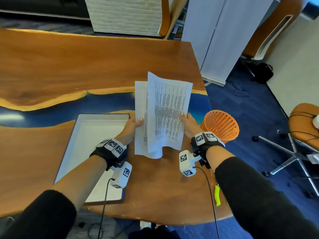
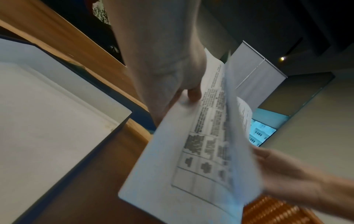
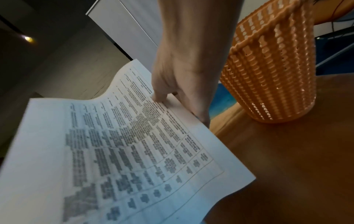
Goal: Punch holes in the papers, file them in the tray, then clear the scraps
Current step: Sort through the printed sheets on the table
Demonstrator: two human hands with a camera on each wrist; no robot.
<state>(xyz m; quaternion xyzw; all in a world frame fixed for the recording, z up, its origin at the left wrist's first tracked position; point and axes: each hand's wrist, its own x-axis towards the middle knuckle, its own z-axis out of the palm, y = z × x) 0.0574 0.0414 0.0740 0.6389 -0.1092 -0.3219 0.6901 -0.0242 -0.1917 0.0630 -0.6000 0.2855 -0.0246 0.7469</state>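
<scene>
Both the left hand (image 1: pixel 133 124) and right hand (image 1: pixel 189 124) pinch the papers (image 1: pixel 164 114) upright above the surface; likely squaring them, then filing into the tray (image 1: pixel 96 118) toward its left edge

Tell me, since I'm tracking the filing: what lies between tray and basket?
The papers, held by left hand and right hand, in the head view.
</scene>
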